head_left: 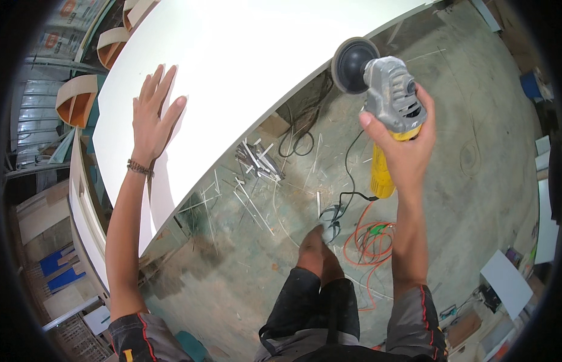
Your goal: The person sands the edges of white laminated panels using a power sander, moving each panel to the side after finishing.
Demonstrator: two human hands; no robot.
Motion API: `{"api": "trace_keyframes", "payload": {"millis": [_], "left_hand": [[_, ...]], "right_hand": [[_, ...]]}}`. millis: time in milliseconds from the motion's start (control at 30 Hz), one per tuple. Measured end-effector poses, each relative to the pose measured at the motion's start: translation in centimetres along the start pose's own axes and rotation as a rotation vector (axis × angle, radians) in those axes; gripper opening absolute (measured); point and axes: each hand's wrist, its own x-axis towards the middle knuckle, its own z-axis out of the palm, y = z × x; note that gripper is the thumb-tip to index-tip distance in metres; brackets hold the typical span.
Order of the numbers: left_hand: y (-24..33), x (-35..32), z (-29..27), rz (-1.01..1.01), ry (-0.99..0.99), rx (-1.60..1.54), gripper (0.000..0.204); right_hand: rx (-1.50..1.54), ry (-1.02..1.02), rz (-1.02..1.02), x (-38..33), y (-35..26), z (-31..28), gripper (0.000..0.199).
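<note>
My right hand [408, 142] is wrapped round an angle grinder [392, 93] with a grey head and a yellow body. Its round dark disc [353, 66] is close to the right edge of a large white panel [233, 60]; whether the two touch I cannot tell. A black cord runs from the bottom of the tool toward the floor. My left hand [154, 117] lies flat on the panel, fingers stretched and thumb out to the side, holding nothing. A dark beaded bracelet circles that wrist.
Thin offcut strips [257, 160] litter the floor below the panel. A coiled orange hose [371, 244] lies near my feet. Curved wooden pieces [76, 102] stand along the panel's left side. At the right are a white board [506, 283] and a blue container [530, 86].
</note>
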Motion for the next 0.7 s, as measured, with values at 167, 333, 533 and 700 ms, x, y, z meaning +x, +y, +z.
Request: {"api": "trace_keyframes", "payload": {"millis": [167, 333, 533, 700], "left_hand": [[0.0, 0.1, -0.1, 0.008, -0.005, -0.028, 0.07], [0.6, 0.3, -0.3, 0.015, -0.02, -0.039, 0.069], [0.9, 0.4, -1.1, 0.027, -0.034, -0.009, 0.069], [1.0, 0.3, -0.9, 0.035, -0.055, -0.067, 0.071]], "right_hand": [[-0.029, 0.049, 0.117, 4.1, -0.2, -2.4, 0.088], [-0.043, 0.058, 0.095, 6.7, 0.6, -4.5, 0.088], [-0.124, -0.066, -0.175, 5.0, 1.6, -4.6, 0.088], [-0.188, -0.17, -0.178, 4.2, 1.1, -4.4, 0.086]]}}
